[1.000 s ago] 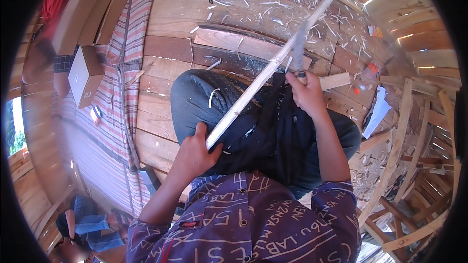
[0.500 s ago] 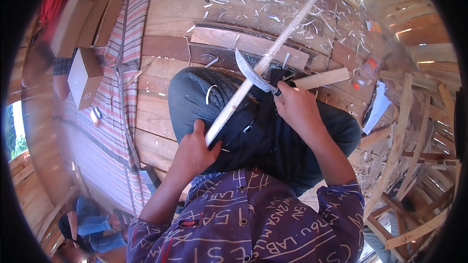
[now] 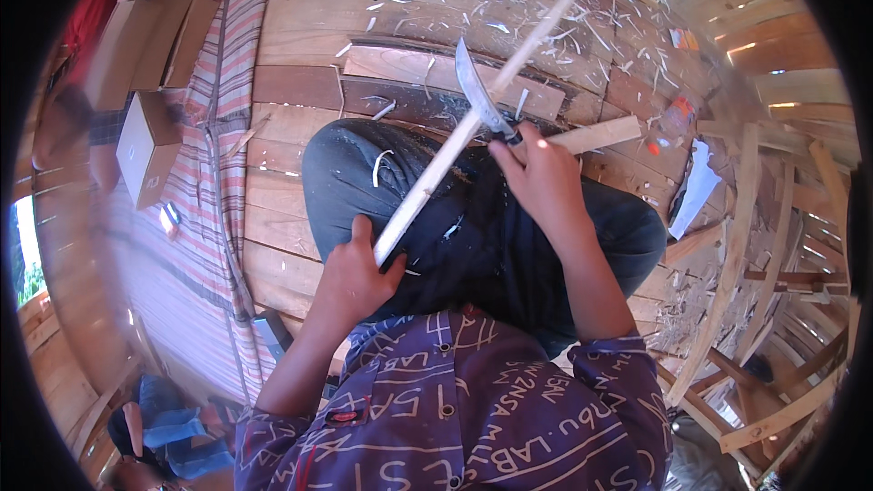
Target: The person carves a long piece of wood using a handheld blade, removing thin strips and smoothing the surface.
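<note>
Shaving appears in hand: the left hand (image 3: 357,271) has its grip around the near end of a pale stick (image 3: 426,191), slanting far-right across the lap (image 3: 477,241); the right hand (image 3: 543,166) grasps a curved knife (image 3: 473,86) (blade over stick, contact unclear). Cutting calls for steady left hold.

brown plank floor (image 3: 296,45): striped pink cloth (image 3: 173,259) along left edge, brown cardboard boxes (image 3: 148,153) at its far end; thin pale wood shavings (image 3: 567,59) toward far right corner, beneath long pale wooden stick (image 3: 431,184).
</note>
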A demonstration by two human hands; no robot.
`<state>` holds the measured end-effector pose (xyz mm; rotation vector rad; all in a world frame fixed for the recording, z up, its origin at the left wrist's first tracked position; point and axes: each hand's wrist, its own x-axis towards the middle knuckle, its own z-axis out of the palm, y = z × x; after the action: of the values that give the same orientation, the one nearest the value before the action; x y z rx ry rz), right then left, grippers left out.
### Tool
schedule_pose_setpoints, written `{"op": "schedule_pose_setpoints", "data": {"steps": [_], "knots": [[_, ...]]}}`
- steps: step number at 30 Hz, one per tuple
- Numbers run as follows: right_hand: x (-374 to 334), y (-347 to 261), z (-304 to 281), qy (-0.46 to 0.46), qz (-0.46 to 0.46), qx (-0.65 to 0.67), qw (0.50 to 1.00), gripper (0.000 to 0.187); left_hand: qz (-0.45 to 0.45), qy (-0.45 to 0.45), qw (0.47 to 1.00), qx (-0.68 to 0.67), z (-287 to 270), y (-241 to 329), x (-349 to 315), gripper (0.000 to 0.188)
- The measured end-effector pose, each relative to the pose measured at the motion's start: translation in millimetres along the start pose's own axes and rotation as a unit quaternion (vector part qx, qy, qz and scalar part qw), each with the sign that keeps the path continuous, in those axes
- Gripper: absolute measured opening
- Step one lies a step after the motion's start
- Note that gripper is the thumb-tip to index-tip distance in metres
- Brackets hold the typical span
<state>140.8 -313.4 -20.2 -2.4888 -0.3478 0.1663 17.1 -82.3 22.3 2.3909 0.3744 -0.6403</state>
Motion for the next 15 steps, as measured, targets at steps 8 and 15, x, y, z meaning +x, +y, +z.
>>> {"op": "schedule_pose_setpoints", "data": {"steps": [8, 15], "knots": [[-40, -34, 15, 0.052, -0.095, 0.183, 0.977, 0.018, 0.017, -0.022, 0.999, -0.032, -6, -2, 3, 0.045], [-42, -25, 20, -0.002, -0.072, 0.074, 0.995, 0.028, 0.008, -0.040, 0.998, -0.044, -8, -3, 4, 0.046]]}}
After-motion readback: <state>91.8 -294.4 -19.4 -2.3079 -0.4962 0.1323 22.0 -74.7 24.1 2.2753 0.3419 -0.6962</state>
